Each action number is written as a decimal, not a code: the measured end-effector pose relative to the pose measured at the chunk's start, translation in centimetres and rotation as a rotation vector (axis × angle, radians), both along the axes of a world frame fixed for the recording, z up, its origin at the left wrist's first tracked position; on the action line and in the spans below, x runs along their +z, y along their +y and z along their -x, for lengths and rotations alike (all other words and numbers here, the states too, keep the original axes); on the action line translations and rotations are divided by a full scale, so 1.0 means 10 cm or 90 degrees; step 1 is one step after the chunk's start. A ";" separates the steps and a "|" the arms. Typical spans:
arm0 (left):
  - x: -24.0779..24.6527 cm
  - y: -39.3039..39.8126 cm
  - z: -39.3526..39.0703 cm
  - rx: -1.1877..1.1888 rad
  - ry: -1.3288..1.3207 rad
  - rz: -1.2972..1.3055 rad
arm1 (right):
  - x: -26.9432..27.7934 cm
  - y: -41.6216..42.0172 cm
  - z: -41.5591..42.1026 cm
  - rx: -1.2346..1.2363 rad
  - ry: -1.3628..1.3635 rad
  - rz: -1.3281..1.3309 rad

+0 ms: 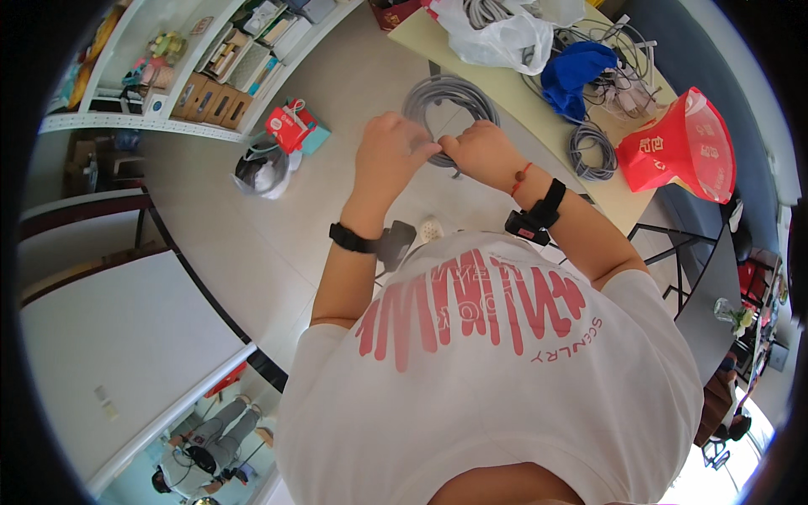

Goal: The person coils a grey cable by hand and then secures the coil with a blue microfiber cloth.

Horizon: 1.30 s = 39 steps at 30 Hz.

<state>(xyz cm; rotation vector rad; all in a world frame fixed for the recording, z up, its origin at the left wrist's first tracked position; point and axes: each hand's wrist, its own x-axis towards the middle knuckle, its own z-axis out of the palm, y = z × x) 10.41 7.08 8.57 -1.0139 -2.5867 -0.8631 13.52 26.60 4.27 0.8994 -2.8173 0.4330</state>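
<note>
A large coil of grey cable [451, 88] hangs in front of me, beside the long edge of the pale yellow table. My right hand [483, 148] is closed around the coil's near right side, thumb and fingertips pinched together. Against the coil's left side is my left hand [391, 145], slightly blurred, its fingertips meeting those of the right hand; whether it grips the cable is not clear. A smaller grey cable coil [592, 151] lies on the table, next to a blue cloth [576, 79] and tangled cables.
On the yellow table [606, 196] stand a white plastic bag [499, 38] and a red paper bag [675, 148]. A red box [290, 126] and a bag-lined bin [265, 170] are on the floor at left, near white shelves [208, 129]. Other people are visible at the lower left and right.
</note>
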 end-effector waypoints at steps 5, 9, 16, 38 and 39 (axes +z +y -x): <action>-0.23 -0.25 0.24 -0.077 -0.156 -0.036 | -0.16 -0.13 0.17 -0.063 0.071 -0.014; -0.43 -0.43 0.30 -0.087 -0.435 -0.287 | -0.25 -0.11 0.25 -0.129 0.124 -0.018; -0.42 -0.44 0.25 -0.223 -0.723 -0.603 | -0.31 0.28 0.30 -0.146 0.060 0.041; -0.51 0.45 0.26 0.047 -0.708 -0.719 | -0.20 0.88 -0.06 -0.149 -0.539 0.736; -0.49 0.47 0.26 -0.006 -0.805 -0.858 | -0.21 0.90 -0.05 -0.166 -0.542 0.753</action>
